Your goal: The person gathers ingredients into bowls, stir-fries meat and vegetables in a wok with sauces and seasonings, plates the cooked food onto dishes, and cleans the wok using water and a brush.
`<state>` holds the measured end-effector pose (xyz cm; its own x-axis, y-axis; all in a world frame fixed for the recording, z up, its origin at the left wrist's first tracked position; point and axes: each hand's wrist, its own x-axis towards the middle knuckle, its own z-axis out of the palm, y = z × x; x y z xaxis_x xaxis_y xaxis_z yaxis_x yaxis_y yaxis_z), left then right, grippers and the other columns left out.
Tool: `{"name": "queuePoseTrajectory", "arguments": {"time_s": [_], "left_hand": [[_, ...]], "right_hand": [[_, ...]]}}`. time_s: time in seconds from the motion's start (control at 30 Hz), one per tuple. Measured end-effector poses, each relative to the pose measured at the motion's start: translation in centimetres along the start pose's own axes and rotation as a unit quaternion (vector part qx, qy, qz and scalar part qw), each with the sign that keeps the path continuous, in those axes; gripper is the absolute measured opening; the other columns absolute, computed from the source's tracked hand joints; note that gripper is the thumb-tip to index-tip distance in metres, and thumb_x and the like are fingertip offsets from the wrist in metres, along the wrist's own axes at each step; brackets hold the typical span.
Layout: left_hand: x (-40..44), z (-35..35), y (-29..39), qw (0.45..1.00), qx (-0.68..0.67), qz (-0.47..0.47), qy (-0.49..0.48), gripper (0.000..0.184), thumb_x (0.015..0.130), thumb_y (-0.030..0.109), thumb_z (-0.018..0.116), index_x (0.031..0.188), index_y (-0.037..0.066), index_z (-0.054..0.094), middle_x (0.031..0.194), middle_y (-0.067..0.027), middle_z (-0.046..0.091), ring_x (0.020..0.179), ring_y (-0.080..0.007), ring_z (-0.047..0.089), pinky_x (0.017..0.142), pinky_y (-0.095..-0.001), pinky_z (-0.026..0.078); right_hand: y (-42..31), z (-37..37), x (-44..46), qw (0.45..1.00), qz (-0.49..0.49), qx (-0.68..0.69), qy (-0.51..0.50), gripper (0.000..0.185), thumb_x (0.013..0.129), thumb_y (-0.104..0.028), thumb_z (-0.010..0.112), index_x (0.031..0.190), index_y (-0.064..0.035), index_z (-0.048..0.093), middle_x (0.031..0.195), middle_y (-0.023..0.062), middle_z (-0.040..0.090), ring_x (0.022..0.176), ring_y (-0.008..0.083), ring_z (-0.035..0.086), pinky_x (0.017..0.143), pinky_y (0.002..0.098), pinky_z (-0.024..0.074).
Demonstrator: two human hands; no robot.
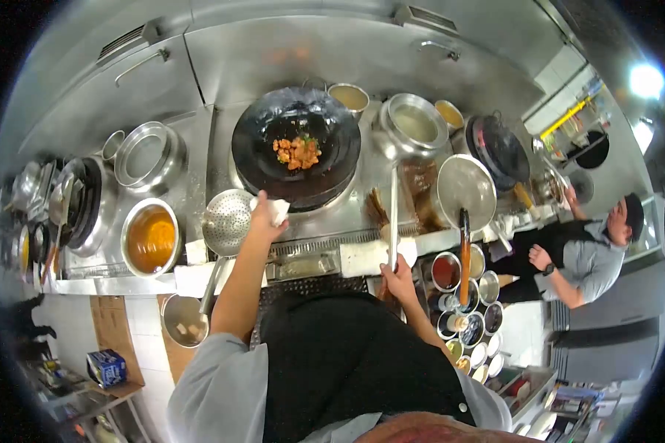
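Note:
A black wok (255, 159) sits on the burner ahead of me, with browned food pieces and green bits (297, 153) at its bottom. My left hand (264, 219) is closed around a folded white cloth (278, 212) just off the wok's front left rim. In my right hand (399, 279) is a long metal handle (394, 210), held upright over the counter edge; I cannot make out what its far end is. A perforated skimmer (228, 224) lies left of my left hand. Beside the right handle are a brush (378, 210) and another white cloth (358, 258).
A bowl of amber liquid (152, 238) and a lidded pot (146, 156) stand left. To the right are a large pot (415, 122), a wide strainer (462, 190) with a wooden handle, and several sauce tins (446, 271). A co-worker (594, 255) stands at the far right.

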<state>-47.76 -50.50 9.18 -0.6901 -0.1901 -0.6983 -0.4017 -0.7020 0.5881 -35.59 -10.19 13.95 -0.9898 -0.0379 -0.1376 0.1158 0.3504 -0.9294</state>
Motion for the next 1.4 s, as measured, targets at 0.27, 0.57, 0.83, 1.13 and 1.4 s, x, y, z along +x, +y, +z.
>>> {"name": "queuePoseTrajectory", "arguments": {"time_s": [0.27,0.57,0.83,1.13,1.4], "left_hand": [[0.0,4.0,-0.4,0.988,0.03,0.082,0.129,0.027,0.087,0.014,0.067,0.11,0.002,0.062,0.09,-0.0116,0.068,0.077,-0.0283,0.071,0.053,-0.0461,0.052],[-0.9,1.1,-7.3,0.979,-0.05,0.183,0.075,0.018,0.086,0.007,0.065,0.1,-0.004,0.065,0.091,-0.0136,0.069,0.077,-0.0241,0.069,0.067,-0.04,0.057],[-7.5,0.2,-4.2,0.982,-0.062,0.176,0.032,0.02,0.088,0.009,0.068,0.105,0.002,0.061,0.09,-0.0097,0.066,0.076,-0.0247,0.067,0.065,-0.0398,0.056],[-5.0,-4.9,-4.4,0.989,0.035,0.141,0.002,0.013,0.083,0.002,0.066,0.096,-0.001,0.065,0.088,-0.0109,0.066,0.078,-0.023,0.067,0.067,-0.0397,0.055],[-1.6,-1.5,-0.1,0.995,-0.008,0.092,-0.026,0.01,0.089,0.012,0.068,0.095,0.005,0.064,0.083,-0.0099,0.066,0.071,-0.022,0.065,0.06,-0.0376,0.053]], "right_hand": [[-9.7,-3.7,6.7,0.918,-0.073,-0.26,-0.29,0.076,0.097,-0.022,0.065,0.163,-0.0116,0.028,0.156,0.0261,0.044,0.141,0.0389,0.048,0.115,0.0445,0.0393],[-5.2,4.5,19.4,0.917,-0.195,-0.283,-0.201,0.076,0.096,-0.019,0.065,0.163,-0.0197,0.028,0.112,0.0288,0.069,0.087,0.0429,0.067,0.084,0.0429,0.0521],[-12.0,-3.0,7.4,0.901,0.066,-0.117,-0.412,0.078,0.097,-0.013,0.066,0.164,-0.0198,0.027,0.093,0.0064,0.059,0.074,0.0131,0.057,0.066,0.0298,0.0476],[-5.6,8.8,13.5,0.932,-0.162,-0.311,-0.094,0.079,0.092,-0.013,0.07,0.161,-0.0146,0.033,0.124,0.0212,0.071,0.106,0.0315,0.071,0.092,0.0405,0.0525],[-8.6,2.8,5.4,0.924,-0.067,-0.192,-0.325,0.076,0.094,-0.019,0.068,0.161,-0.0133,0.032,0.159,0.0188,0.045,0.138,0.0282,0.054,0.113,0.0341,0.041]]}}
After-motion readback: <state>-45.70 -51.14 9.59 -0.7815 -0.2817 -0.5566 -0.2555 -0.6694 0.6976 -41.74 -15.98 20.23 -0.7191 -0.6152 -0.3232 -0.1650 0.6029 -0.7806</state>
